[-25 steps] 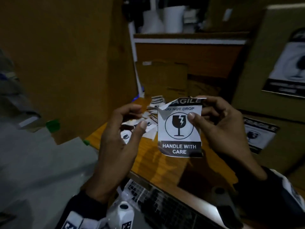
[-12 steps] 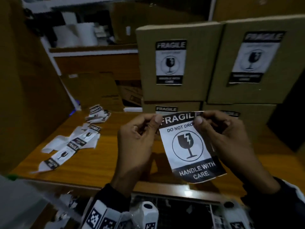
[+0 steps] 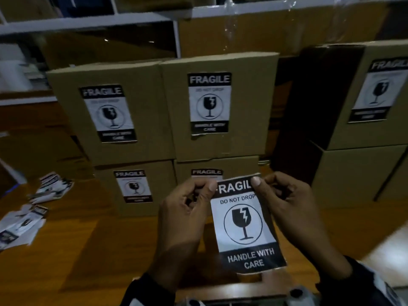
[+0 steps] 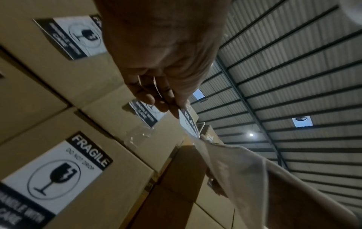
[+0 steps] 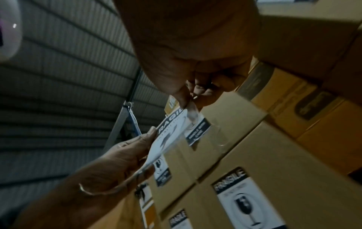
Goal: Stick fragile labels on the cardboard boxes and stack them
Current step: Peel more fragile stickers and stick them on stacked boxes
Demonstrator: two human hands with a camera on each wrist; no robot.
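Hands, left hand (image 3: 185, 208) and right hand (image 3: 287, 202), now pinch the label (image 3: 244, 226) top corners, newly facing stacked boxes (image 3: 220, 107); sticking seems imminent.

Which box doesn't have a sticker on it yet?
The bottom right cardboard box, under the labelled one. Its front is bare; the other fronts each show a fragile label.

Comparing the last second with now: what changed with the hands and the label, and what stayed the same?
The left hand, off the loose label a second ago, has taken its top left corner. The right hand keeps its grip on the top right corner. The head view swung from the label scraps to the labelled boxes. The label is still unstuck.
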